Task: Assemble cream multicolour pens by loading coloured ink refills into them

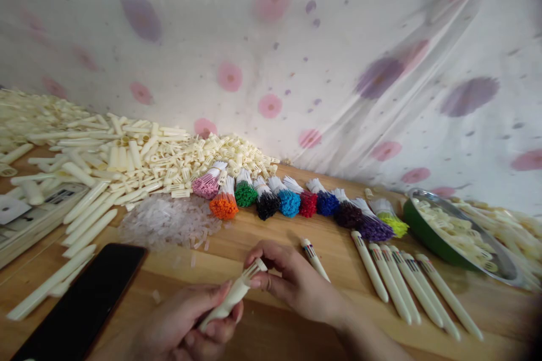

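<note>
In the head view, my left hand (197,318) is wrapped round the lower part of a cream pen barrel (228,303), which tilts up to the right. With thumb and fingers, my right hand (288,279) pinches the slotted top piece (256,268) at the barrel's upper end. Whether that piece is fully seated I cannot tell. Just behind my right hand lies a multicolour pen (314,259) with coloured sliders. Beyond both hands is a heap of small clear plastic pieces (169,220).
Bundles of coloured refills (290,203) stretch across the wooden table. Cream pen parts (139,152) are piled at the back left. A black phone (84,304) lies front left. Several multicolour pens (402,285) lie right, beside a green-sided bowl (440,256) of cream parts. A patterned sheet (271,56) hangs behind.
</note>
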`<action>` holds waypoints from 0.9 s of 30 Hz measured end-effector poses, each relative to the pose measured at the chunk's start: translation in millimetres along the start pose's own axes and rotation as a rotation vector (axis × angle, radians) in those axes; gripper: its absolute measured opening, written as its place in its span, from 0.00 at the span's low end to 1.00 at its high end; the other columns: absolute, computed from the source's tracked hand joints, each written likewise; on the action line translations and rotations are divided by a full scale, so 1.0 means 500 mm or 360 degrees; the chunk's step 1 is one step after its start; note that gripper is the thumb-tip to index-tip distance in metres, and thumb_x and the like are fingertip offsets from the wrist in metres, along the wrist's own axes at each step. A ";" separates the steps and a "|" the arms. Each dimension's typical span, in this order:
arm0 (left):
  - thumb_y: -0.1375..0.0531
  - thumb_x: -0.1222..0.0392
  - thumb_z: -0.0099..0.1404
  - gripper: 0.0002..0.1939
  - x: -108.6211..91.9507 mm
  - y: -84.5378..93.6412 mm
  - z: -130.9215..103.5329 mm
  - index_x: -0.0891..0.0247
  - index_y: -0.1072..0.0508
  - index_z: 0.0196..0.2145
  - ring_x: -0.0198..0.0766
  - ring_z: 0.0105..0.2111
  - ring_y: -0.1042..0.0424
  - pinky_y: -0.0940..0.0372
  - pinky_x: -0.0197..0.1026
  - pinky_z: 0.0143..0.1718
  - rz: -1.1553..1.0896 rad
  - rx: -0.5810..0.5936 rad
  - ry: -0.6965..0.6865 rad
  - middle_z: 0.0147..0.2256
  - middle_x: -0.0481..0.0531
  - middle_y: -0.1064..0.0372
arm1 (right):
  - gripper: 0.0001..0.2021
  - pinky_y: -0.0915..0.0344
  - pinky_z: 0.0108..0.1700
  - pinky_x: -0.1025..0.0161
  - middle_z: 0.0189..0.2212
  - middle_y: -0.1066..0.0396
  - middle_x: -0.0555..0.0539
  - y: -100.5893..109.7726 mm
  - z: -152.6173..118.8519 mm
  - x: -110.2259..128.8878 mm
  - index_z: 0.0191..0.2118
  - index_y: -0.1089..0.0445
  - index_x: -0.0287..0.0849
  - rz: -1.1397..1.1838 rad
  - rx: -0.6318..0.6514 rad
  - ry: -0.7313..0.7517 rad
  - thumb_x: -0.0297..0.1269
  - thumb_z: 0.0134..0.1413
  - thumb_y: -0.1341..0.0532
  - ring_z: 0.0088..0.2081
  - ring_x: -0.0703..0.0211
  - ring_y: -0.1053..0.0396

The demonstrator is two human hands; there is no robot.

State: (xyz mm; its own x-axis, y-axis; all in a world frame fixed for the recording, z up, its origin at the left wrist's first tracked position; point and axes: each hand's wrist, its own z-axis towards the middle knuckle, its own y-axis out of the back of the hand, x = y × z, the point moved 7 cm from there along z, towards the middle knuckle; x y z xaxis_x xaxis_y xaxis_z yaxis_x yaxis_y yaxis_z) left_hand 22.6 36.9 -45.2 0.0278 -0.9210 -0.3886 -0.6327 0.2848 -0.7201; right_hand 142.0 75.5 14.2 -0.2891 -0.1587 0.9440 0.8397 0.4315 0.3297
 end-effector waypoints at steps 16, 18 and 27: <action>0.32 0.42 0.43 0.23 -0.006 -0.004 -0.004 0.65 0.28 0.26 0.20 0.12 0.60 0.67 0.26 0.12 0.0151 -0.0185 -0.0112 0.15 0.37 0.47 | 0.15 0.45 0.26 0.68 0.25 0.35 0.52 0.014 -0.008 0.007 0.42 0.34 0.44 -0.0008 0.0044 -0.0120 0.47 0.61 0.49 0.25 0.65 0.41; 0.33 0.42 0.45 0.23 -0.006 -0.001 -0.004 0.65 0.28 0.27 0.20 0.12 0.60 0.67 0.26 0.12 0.0157 -0.0171 -0.0118 0.15 0.37 0.48 | 0.14 0.46 0.24 0.70 0.25 0.36 0.52 0.013 -0.008 0.005 0.46 0.36 0.44 0.0125 0.0078 -0.0138 0.46 0.60 0.47 0.24 0.66 0.42; 0.34 0.42 0.46 0.23 -0.007 -0.016 -0.001 0.65 0.31 0.28 0.20 0.12 0.61 0.68 0.24 0.09 0.0182 0.0029 -0.0106 0.15 0.36 0.47 | 0.13 0.37 0.35 0.66 0.37 0.33 0.45 0.013 -0.013 0.031 0.48 0.34 0.40 -0.0142 0.0309 0.0106 0.36 0.63 0.51 0.33 0.64 0.37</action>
State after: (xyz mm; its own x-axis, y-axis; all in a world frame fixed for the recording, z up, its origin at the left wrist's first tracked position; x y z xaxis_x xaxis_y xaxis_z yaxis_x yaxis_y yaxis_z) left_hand 27.2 37.8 -38.0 0.0079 -0.8629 -0.5054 -0.6207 0.3920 -0.6790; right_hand 146.0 70.3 31.0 -0.3219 -0.2596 0.9105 0.7058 0.5751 0.4135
